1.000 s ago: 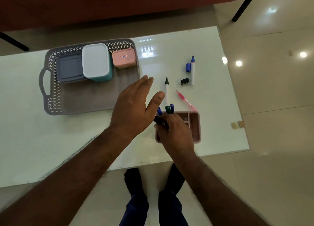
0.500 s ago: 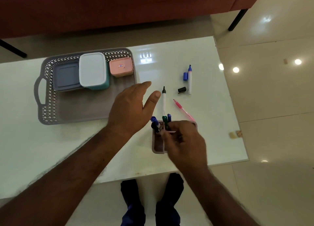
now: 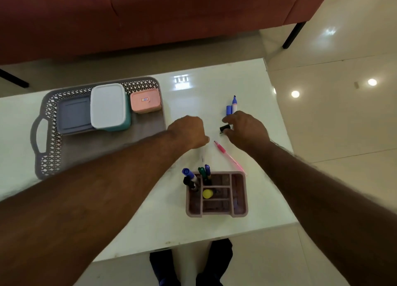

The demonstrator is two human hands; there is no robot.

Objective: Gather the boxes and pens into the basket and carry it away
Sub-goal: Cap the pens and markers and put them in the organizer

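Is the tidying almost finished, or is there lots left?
About halfway. Done: three boxes, grey, white-lidded teal and pink, sit in the basket. Several markers stand in the pink organizer. In hand: the left hand covers the white marker; the right hand pinches the black cap. Left: the blue marker, its cap, the pink pen, then carrying everything away.

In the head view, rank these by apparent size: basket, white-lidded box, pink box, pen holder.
1. Basket, clearly the largest.
2. Pen holder and white-lidded box look alike; the holder sits nearer the camera, so I won't rank them.
3. Pink box, the smallest.
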